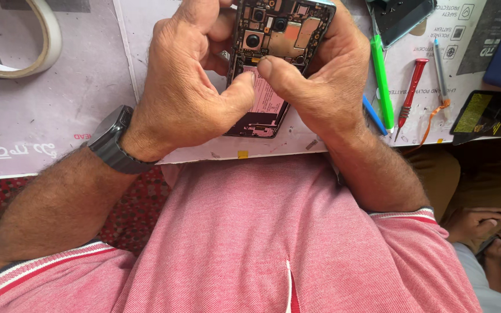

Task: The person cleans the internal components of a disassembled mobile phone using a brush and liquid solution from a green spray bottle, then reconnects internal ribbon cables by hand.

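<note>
The left hand (184,75) and the right hand (326,72) both hold an opened black smartphone with its back cover removed (273,64), so the circuit board and the round camera modules are visible. The phone is between the two hands, lifted a little or resting above the white printed work mat (146,35); I cannot tell if it touches the mat. The left hand is closed around the left edge of the phone, and its thumb presses on the middle part, near a pink label on the battery. The right hand is closed around the right edge, with its thumb tip just beside the left thumb, both touching the inside of the phone. A dark grey wristwatch with a metal band (111,142) is on the left wrist.

To the right of the hands, on the mat, lie a bright green plastic tool (382,81), a thin blue stick (373,115) partly under the right hand, a small red-handled screwdriver (410,93) and a slim grey tool with an orange cord (439,72). Farther right is a black flat part with yellow patches (488,113). At the upper left there is a roll of white adhesive tape (30,40) on the grey surface. The person wears a pink shirt (262,232). At the lower right, another person's hands (476,223) hold something dark, well apart from the phone
</note>
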